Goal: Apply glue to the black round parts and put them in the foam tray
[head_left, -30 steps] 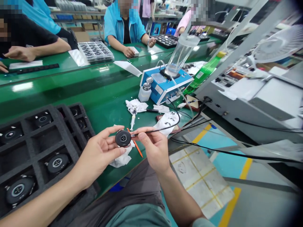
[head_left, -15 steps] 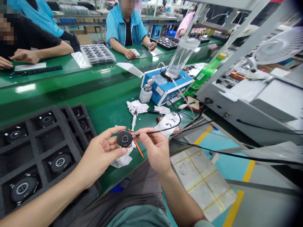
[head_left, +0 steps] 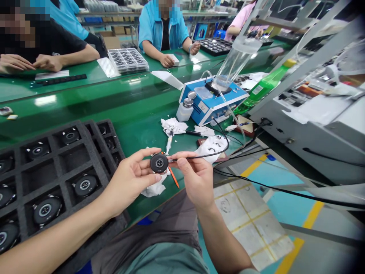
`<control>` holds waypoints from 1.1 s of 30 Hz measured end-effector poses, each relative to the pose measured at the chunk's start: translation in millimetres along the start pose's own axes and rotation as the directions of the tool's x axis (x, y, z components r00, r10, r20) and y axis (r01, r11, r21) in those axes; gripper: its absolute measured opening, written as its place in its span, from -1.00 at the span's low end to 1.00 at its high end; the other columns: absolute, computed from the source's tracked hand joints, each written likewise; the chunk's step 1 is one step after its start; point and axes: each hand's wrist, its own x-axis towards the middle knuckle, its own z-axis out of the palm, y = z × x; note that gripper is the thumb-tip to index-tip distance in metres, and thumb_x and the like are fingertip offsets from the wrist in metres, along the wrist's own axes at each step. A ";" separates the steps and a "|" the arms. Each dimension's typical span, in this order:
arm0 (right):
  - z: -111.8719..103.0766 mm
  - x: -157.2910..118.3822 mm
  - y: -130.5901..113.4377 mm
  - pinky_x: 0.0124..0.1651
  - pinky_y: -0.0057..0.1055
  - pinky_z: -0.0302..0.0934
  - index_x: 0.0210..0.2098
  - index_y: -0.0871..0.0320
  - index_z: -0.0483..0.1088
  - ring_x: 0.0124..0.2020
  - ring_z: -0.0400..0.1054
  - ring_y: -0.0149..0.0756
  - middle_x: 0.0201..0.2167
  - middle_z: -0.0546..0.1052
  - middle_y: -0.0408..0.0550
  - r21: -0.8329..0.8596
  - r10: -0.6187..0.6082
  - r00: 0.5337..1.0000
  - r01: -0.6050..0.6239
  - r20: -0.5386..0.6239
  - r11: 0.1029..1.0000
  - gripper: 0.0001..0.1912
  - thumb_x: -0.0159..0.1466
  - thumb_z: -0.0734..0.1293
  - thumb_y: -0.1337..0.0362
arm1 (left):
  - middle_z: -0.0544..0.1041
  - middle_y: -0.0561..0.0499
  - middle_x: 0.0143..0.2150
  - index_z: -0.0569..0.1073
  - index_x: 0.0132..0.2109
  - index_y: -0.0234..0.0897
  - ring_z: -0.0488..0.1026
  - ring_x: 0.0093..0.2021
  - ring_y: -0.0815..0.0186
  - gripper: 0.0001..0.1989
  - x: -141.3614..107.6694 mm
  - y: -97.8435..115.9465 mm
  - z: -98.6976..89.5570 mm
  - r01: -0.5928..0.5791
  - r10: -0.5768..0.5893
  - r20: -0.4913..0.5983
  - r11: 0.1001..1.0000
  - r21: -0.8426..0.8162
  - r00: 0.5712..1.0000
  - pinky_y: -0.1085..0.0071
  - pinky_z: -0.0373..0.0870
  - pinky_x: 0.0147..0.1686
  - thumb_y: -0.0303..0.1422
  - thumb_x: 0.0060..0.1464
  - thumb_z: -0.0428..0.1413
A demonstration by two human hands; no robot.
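Green assembly table (head_left: pixel 85 102) at a factory workstation, seen from the wearer's head, with a seated co-worker in a blue smock (head_left: pixel 162 28) across it and another in a black shirt (head_left: pixel 48 47) at far left. On the table, left of the hands, lies a black foam tray (head_left: pixel 61 150) with round black devices (head_left: pixel 84 185) seated in its cells. Ahead stand a blue benchtop machine (head_left: pixel 211 102) carrying a clear plastic cylinder (head_left: pixel 236 57), a white dispensing bottle (head_left: pixel 184 113) beside it, and a green bottle (head_left: pixel 265 83) to its right.

Nearer lie a crumpled white tissue (head_left: pixel 171 126), a syringe (head_left: pixel 170 141), and an orange pointed stick (head_left: pixel 174 177). A white wipe (head_left: pixel 154 189) lies under the hands.

Centre: a round black disc (head_left: pixel 159 163) is held above the wipe, clear of the table, by the left hand (head_left: pixel 129 182) — its curled fingers (head_left: pixel 142 154) grip the disc's edge. The right hand (head_left: pixel 196 179) pinches a thin black probe (head_left: pixel 194 156) between thumb and forefinger — the probe's tip lies at the disc's rim.
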 end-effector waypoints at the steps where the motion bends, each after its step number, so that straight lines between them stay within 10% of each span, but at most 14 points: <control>1: -0.2 0.0 0.2 -0.07 -0.30 0.56 -0.24 0.09 0.59 -0.17 0.61 -0.25 -0.25 0.68 -0.08 0.001 0.000 1.000 0.000 0.000 1.000 -0.92 0.31 0.45 0.23 | 0.72 -0.12 -0.08 0.45 0.18 -0.29 0.67 -0.15 0.21 -0.34 0.1 -0.1 -0.1 0.000 0.000 -0.002 1.000 0.001 1.000 0.35 0.53 -0.09 -0.48 -0.10 0.42; 33: -0.9 -1.3 5.3 -0.08 -0.31 0.53 -0.22 0.09 0.60 -0.16 0.61 -0.24 -0.24 0.67 -0.08 -0.007 0.053 0.999 -0.053 -0.007 0.999 -0.89 0.32 0.45 0.20 | 0.72 -0.10 -0.09 0.40 0.21 -0.31 0.66 -0.15 0.26 -0.30 -0.3 -0.2 -1.3 0.017 -0.017 0.007 1.000 -0.001 1.000 0.39 0.49 -0.09 -0.48 -0.10 0.40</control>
